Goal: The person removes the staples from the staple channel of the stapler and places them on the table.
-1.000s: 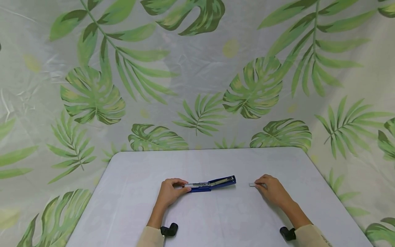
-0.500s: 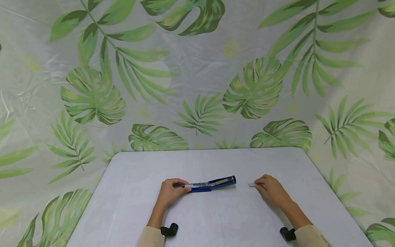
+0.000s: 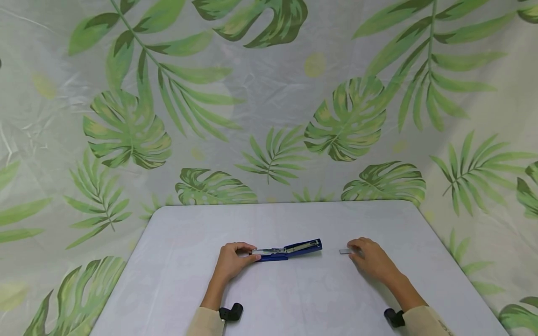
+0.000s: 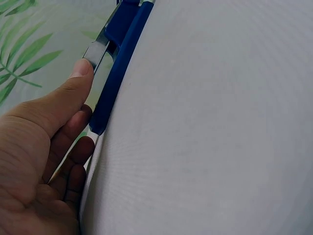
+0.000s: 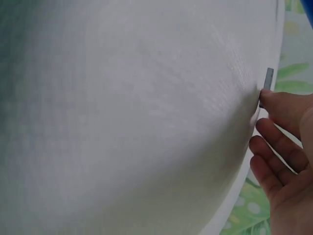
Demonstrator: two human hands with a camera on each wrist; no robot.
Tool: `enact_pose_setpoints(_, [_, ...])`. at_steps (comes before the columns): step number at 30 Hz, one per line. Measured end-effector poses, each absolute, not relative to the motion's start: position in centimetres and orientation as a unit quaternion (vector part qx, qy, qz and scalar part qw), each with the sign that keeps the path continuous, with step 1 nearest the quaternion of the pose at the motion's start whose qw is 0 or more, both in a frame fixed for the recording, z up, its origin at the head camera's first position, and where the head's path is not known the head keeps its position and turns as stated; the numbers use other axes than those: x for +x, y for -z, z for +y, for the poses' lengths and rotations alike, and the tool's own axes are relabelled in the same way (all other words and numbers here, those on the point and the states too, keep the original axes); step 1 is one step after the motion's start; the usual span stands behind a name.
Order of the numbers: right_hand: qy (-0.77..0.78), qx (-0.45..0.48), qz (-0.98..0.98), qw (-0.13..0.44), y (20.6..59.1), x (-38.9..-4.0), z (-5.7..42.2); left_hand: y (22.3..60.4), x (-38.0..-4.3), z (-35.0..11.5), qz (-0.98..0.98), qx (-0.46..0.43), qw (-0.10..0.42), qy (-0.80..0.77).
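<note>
Grey strip (image 5: 268,78), partly behind the right hand (image 5: 296,193)

Leafy backdrop (image 3: 275,105) beyond your tabletop (image 3: 311,298)
You see its green leaves (image 3: 122,122) and yellow spots (image 3: 315,65); the white tabletop has rounded far corners.

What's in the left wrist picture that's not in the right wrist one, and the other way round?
Only the left wrist view shows the left hand, gripping the blue stapler. Only the right wrist view shows the right hand and the grey staple strip. Both show the white tabletop and leaf-print cloth. A blue bit in the right wrist view's corner may be the stapler too.
</note>
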State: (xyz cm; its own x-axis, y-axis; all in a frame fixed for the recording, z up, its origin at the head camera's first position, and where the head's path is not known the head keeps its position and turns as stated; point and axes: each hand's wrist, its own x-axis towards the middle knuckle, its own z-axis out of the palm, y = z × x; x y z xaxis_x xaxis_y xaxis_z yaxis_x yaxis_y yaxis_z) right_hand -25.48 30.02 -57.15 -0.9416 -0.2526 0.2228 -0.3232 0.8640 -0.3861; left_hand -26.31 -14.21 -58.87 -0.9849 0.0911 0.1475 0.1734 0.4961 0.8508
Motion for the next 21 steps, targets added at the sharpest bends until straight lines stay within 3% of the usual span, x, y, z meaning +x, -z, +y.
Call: enact_pose_setpoints(21, [-0.308,0.117,-0.938,0.106,55.6,-25.6,28.0,59.1,-26.4,-14.3,-0.864,-0.083,0.043,0.495])
